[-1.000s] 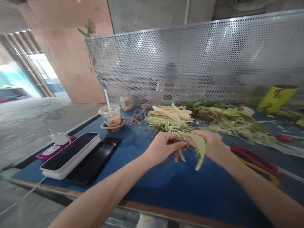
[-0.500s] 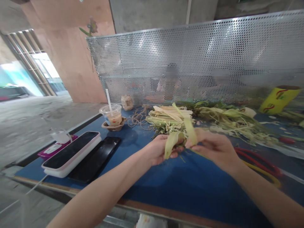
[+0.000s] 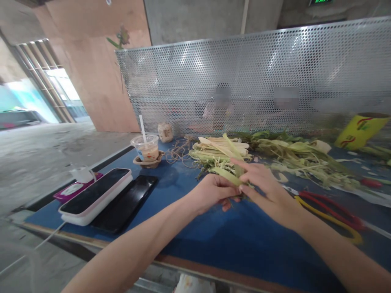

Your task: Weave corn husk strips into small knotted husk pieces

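Note:
My left hand (image 3: 212, 190) is closed on a pale green corn husk strip (image 3: 227, 176), which curves over its fingers above the blue table. Close against it on the right, my right hand (image 3: 264, 185) pinches the strip near the left thumb, its forefinger stretched along the husk. One end of the strip points up and away from me. Part of what lies between the fingers is hidden. Just behind the hands is a pile of dried and green husks (image 3: 218, 148). Scissors with red and yellow handles (image 3: 330, 209) lie to the right of my right hand.
At left are a phone in a white case (image 3: 96, 195), a black phone (image 3: 125, 203) and an iced drink (image 3: 146, 148) in a cardboard holder. Twine (image 3: 180, 150) lies behind. More husks (image 3: 293, 150) and a yellow roll (image 3: 360, 130) are at right. A perforated metal screen (image 3: 244, 73) borders the back.
My right hand has moved left and closer to my left hand. The husk strip, standing up in a loop before, now lies lower across the left fingers. The view has shifted slightly.

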Tool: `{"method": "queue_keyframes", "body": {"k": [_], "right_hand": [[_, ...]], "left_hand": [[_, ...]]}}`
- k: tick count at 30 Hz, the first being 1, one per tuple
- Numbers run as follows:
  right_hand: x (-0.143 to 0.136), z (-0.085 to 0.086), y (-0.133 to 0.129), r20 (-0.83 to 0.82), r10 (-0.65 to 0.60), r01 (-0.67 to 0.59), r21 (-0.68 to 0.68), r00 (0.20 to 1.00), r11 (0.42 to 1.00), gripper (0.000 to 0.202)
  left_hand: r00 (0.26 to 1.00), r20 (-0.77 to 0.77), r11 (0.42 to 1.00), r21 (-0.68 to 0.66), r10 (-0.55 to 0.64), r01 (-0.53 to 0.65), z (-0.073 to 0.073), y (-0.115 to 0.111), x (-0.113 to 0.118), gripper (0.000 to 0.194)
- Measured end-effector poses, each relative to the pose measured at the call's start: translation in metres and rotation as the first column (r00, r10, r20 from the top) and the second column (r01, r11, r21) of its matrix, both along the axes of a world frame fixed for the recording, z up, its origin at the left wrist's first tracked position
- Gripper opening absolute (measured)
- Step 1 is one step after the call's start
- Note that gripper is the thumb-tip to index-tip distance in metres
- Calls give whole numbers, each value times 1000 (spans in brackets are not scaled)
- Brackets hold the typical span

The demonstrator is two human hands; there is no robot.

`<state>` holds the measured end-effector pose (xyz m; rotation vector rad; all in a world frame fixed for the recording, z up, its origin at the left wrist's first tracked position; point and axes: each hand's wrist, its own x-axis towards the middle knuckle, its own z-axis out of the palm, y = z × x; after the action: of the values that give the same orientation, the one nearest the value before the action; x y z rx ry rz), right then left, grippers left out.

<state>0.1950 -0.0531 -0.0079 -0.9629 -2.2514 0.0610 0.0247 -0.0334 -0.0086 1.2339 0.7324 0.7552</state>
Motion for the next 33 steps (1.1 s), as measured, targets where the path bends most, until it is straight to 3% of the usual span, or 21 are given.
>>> {"method": "queue_keyframes", "body": {"k": [3, 7, 10, 15, 23, 30, 33], "right_hand": [[0, -3, 4, -72, -147, 150, 42, 987, 988, 10], [2, -4, 6, -33, -117, 120, 127, 993, 985, 11], [2, -2, 5, -12, -89, 90, 116, 996, 989, 15], [0, 2, 3, -46, -57, 59, 49, 997, 997, 9], [-3, 1, 4, -144, -75, 71, -34, 987, 997, 11], [-4, 2, 2, -226, -209, 177, -154, 951, 972, 7], [-4, 2, 3, -232, -240, 184, -237, 943, 954, 16]], "left_hand": [[999, -53, 999, 46, 4, -2, -1, 0, -1, 22], [998, -68, 1000, -8, -14, 14, 3, -2, -1, 25], [998, -56, 999, -37, -11, 9, 5, -3, -1, 24], [999, -47, 1000, 21, -1, 2, 5, -2, -1, 19], [993, -81, 983, 154, -90, 101, 4, 0, -3, 19], [999, 18, 986, 161, -45, 42, 4, -3, 0, 32], [998, -9, 983, 173, -54, 55, 4, -4, 1, 35]]}}
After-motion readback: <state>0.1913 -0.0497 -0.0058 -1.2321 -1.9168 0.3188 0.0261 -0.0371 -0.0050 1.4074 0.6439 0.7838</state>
